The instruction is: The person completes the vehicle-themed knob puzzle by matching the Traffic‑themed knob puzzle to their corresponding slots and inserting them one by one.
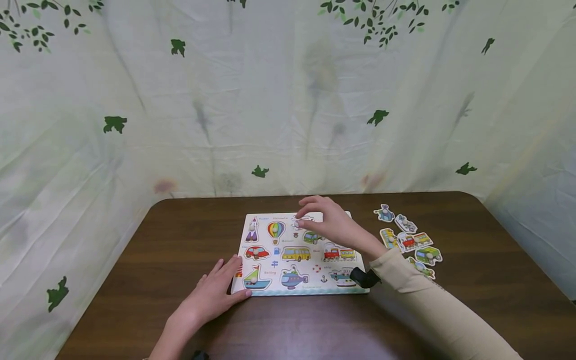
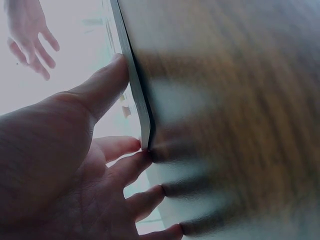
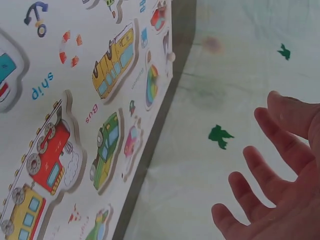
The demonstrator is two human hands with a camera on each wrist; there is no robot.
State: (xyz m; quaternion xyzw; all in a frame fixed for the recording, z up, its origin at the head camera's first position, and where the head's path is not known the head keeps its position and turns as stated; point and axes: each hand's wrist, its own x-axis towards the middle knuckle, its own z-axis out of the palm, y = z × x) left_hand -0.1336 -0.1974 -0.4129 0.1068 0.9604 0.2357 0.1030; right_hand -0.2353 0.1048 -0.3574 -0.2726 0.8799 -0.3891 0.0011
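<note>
A white wooden peg puzzle board [image 1: 317, 286] with printed vehicles lies on the table. My left hand [image 1: 213, 292] rests at its near left corner. In the left wrist view the thumb [image 2: 107, 77] touches the board's near edge, and the other fingers spread past the corner. Above the far middle of the board hovers my right hand [image 1: 333, 222], with nothing visible between its fingers. The right wrist view shows those fingers [image 3: 262, 172] spread, apart from the board. A balloon picture [image 1: 276, 230], a yellow bus [image 1: 296, 254] and a red train [image 1: 338, 254] show on the board.
Several loose puzzle pieces lie right of the board, among them a train piece [image 1: 414, 242], a green vehicle piece [image 1: 428, 255] and a blue piece [image 1: 384, 213]. The brown table [image 1: 189, 245] ends before a pale curtain [image 1: 270, 115] with leaf and bird prints.
</note>
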